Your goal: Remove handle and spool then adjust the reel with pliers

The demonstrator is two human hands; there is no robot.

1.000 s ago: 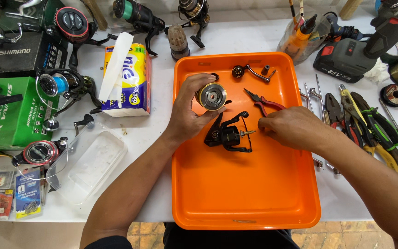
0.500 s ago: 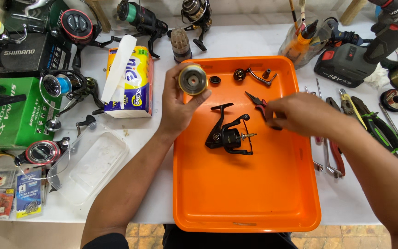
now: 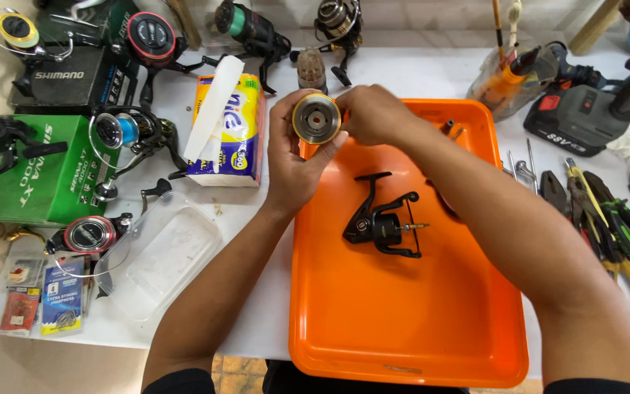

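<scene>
Two hands share one gold-rimmed reel spool (image 3: 316, 118), raised over the far-left corner of the orange tray (image 3: 402, 321). Left hand (image 3: 293, 157) cups it from below; right hand (image 3: 375, 113) pinches its rim. Likely light, rigid, smooth metal, so best gripped by the rim. Black spinning reel body (image 3: 382, 222) lies spool-less mid-tray. Pliers (image 3: 607, 219) rest at the right.

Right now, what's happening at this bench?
A person holds a round gold-rimmed metal spool up in the left hand, above the top edge of the orange plastic tray. The right hand touches the spool's side. A black spinning reel body with its spool off lies in the tray. Pliers with green and yellow handles lie on the white table to the right.
</scene>
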